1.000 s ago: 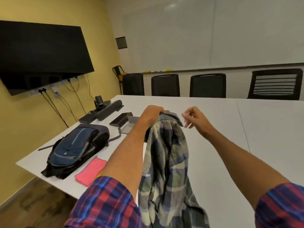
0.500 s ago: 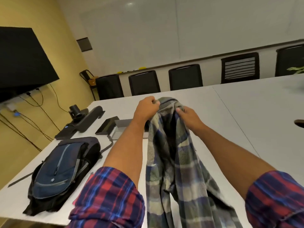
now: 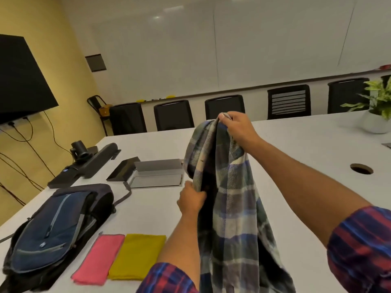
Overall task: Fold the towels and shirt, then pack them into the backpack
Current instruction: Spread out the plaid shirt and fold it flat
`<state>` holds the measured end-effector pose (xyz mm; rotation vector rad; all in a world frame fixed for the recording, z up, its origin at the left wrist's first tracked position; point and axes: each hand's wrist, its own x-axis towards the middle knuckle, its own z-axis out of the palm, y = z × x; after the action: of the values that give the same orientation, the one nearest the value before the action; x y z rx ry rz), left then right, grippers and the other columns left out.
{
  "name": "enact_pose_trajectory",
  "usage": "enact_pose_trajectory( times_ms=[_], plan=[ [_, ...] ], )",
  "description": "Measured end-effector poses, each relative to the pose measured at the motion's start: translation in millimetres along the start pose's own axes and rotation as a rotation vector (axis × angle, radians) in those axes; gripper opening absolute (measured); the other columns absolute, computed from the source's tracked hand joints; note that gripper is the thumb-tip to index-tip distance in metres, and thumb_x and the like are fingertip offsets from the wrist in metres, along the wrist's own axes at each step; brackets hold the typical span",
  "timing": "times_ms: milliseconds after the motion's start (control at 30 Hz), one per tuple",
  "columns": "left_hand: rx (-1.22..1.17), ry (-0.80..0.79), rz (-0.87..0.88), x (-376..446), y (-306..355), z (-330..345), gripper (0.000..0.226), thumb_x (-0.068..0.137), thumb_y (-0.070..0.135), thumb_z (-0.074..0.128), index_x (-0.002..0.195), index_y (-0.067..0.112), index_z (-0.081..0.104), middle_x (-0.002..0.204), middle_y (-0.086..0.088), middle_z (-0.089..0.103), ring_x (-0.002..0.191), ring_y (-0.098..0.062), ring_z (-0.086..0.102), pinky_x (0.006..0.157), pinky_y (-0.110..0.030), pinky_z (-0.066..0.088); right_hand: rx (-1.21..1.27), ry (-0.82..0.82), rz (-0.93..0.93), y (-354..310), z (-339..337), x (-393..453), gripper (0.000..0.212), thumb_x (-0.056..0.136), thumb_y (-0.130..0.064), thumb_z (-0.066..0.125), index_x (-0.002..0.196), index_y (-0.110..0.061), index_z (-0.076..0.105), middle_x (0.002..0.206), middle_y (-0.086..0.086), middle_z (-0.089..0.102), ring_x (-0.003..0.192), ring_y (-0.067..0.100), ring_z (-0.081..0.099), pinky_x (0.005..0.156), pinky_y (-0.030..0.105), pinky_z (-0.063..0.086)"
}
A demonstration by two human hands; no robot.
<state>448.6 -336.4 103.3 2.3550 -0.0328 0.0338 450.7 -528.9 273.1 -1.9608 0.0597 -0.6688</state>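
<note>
A blue, green and white plaid shirt (image 3: 230,208) hangs in the air above the white table (image 3: 296,157). My right hand (image 3: 237,125) pinches its top edge, held high. Lower down, my left hand (image 3: 191,200) grips the shirt's left edge. A dark blue backpack (image 3: 55,227) lies flat on the table at the left. Beside it lie a folded pink towel (image 3: 99,258) and a folded yellow towel (image 3: 137,255), side by side near the front edge.
A conference camera bar (image 3: 88,161) and an open cable box (image 3: 156,173) sit behind the backpack. A potted plant (image 3: 376,111) stands far right. A round cable hole (image 3: 361,168) is in the table. Black chairs (image 3: 224,106) line the far side. A screen (image 3: 19,79) hangs at the left.
My left hand has slid down from the top of the shirt to its left edge. My right hand now holds the top alone and higher. The view turned, showing both towels.
</note>
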Motion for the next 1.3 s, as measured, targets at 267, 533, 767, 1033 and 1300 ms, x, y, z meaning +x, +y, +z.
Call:
enact_pose_trajectory(
  times_ms=[267,533,767,1033,1300],
  plan=[
    [-0.086,0.182,0.083,34.9,41.1,-41.0,0.026,0.096,0.019,0.053,0.106,0.002,0.069,0.107,-0.025,0.068,0.099,-0.043,0.063,0.073,-0.038,0.044,-0.346,-0.027,-0.081,5.4,-94.0,11.0,0.043,0.100,-0.048,0.054,0.083,-0.011,0.069,0.077,0.009,0.063,0.073,0.020,0.057,0.066,0.033,0.043],
    [0.025,0.152,0.270,74.5,93.2,-109.7,0.018,0.085,0.005,0.055,0.089,0.010,0.072,0.081,-0.015,0.063,0.081,-0.029,0.058,0.070,-0.031,0.039,-1.268,-0.514,0.016,33.7,-147.7,-3.4,0.039,0.074,-0.063,0.077,0.095,-0.033,0.063,0.082,-0.007,0.063,0.078,0.016,0.059,0.063,0.029,0.041],
    [0.022,-0.297,0.246,78.0,121.0,-152.3,0.024,0.082,0.036,0.080,0.080,0.015,0.070,0.078,-0.006,0.067,0.074,-0.019,0.061,0.067,-0.030,0.048,-0.603,-0.363,0.276,62.7,-165.2,-2.8,0.013,0.094,-0.019,0.062,0.094,-0.010,0.072,0.088,0.017,0.068,0.079,0.028,0.064,0.067,0.035,0.052],
    [-0.364,-0.506,0.176,87.4,148.4,-179.8,0.058,0.067,0.042,0.088,0.111,0.008,0.069,0.103,-0.016,0.073,0.092,-0.031,0.070,0.086,-0.042,0.058,0.198,-0.186,0.242,46.8,-172.5,-3.7,0.022,0.099,-0.004,0.051,0.084,-0.017,0.061,0.066,-0.005,0.067,0.061,0.008,0.064,0.056,0.020,0.054],
    [-0.601,-0.656,0.301,104.6,158.8,-188.8,0.056,0.056,0.041,0.093,0.099,0.011,0.074,0.092,-0.008,0.074,0.088,-0.024,0.072,0.080,-0.033,0.060,0.472,-0.213,0.098,33.5,-184.3,13.6,0.029,0.071,-0.003,0.045,0.076,-0.019,0.069,0.066,-0.002,0.064,0.059,0.013,0.060,0.060,0.022,0.052]
  ],
)
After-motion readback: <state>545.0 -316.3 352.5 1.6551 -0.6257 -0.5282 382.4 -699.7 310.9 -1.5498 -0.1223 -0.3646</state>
